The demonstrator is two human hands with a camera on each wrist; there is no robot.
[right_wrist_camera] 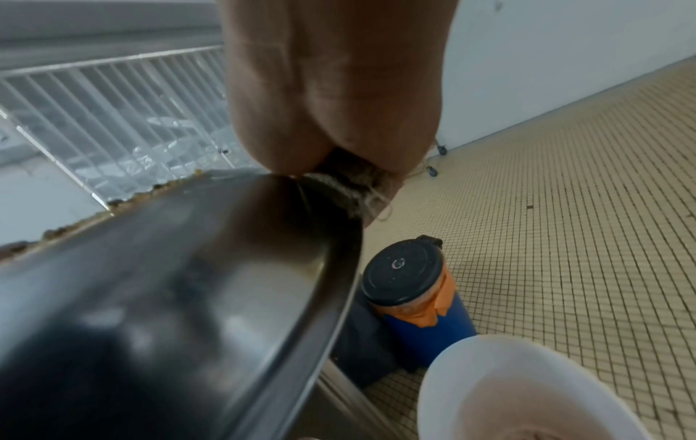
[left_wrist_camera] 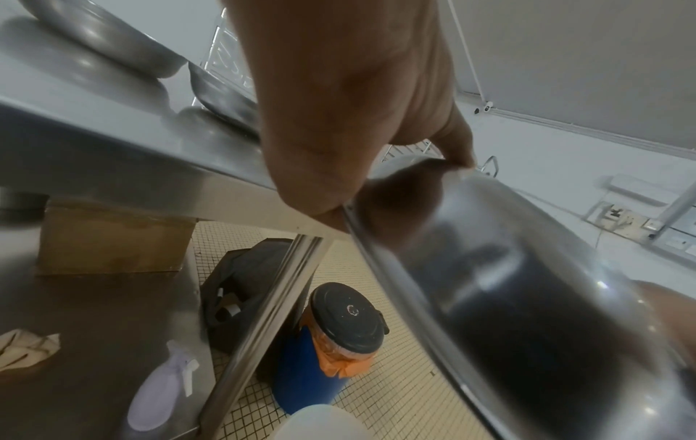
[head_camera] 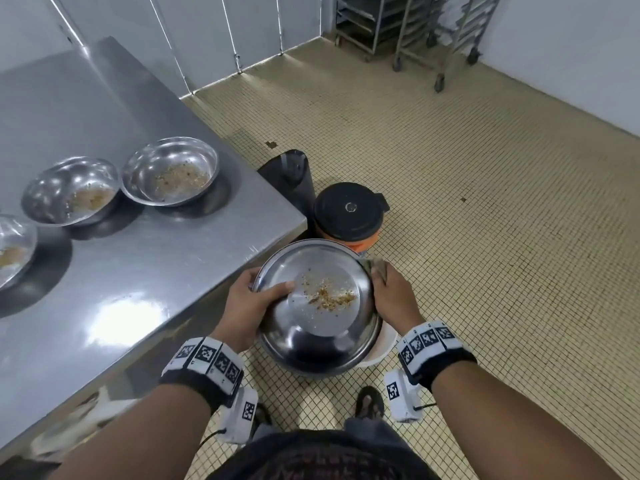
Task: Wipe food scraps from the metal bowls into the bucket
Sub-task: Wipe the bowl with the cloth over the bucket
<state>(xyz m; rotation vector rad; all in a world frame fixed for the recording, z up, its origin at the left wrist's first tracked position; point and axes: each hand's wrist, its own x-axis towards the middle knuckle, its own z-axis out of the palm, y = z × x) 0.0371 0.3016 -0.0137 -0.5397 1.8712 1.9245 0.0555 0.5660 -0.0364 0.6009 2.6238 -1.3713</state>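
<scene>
1. Round polished steel bowl (head_camera: pixel 320 308) is held tilted off the table's near right corner, over a white plastic bucket (head_camera: pixel 384 348) standing on the floor. Brown crumbly scraps (head_camera: pixel 329 296) are stuck to its flat base; the wall is smooth and mirror-like, with a thin rolled rim.
2. Left hand (head_camera: pixel 244 308) is clamped on the bowl's left rim, thumb inside, fingers behind.
3. Right hand (head_camera: pixel 393 294) is closed on a crumpled beige cloth (head_camera: pixel 375 266), pressed against the bowl's right rim.
4. Brushed steel table (head_camera: pixel 145 258): two more shiny round steel bowls (head_camera: pixel 171 171) (head_camera: pixel 71 190) sit side by side toward the right edge, both with crumb residue. A third bowl (head_camera: pixel 14 247) is cut off by the left frame.
5. Floor (head_camera: pixel 485 202) is small square beige tile. A blue drum with an orange liner and black round lid (head_camera: pixel 349 209) stands past the table corner, a black bag (head_camera: pixel 287 174) beside it.
6. Lower shelf in the left wrist view: a brown cardboard box (left_wrist_camera: pixel 113 238), a translucent spray bottle (left_wrist_camera: pixel 158 387), a pale rag (left_wrist_camera: pixel 26 348).
</scene>
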